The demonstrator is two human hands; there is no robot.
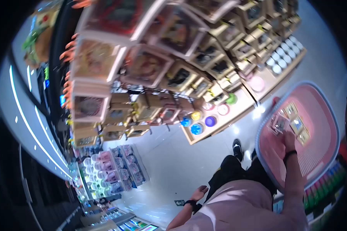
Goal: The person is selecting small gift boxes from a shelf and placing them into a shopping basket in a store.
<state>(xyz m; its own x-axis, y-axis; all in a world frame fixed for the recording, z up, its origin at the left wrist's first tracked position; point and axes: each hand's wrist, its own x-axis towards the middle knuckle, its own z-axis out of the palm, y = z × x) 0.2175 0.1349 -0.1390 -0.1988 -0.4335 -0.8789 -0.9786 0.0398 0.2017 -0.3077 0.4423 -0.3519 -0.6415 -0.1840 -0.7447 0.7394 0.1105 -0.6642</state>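
Observation:
My right hand (289,140) reaches into a large pink basket (323,104) with a grey-blue rim. Its fingers are closed on the edge of a small pink-edged clear package (279,123), which is just above the basket floor. Beside it in the basket lie several flat packs (297,124) with yellowish edges. My left hand (199,193) hangs low beside my body with its fingers loosely apart and nothing in them. A dark band is on each wrist.
Hanging boxed goods (148,65) fill the rack ahead. A wooden shelf (235,113) below holds colourful round containers (210,121) and rows of white-topped jars (284,54). Stacked clear tubs (108,169) stand at the left. Green and pink items (322,184) line the lower right.

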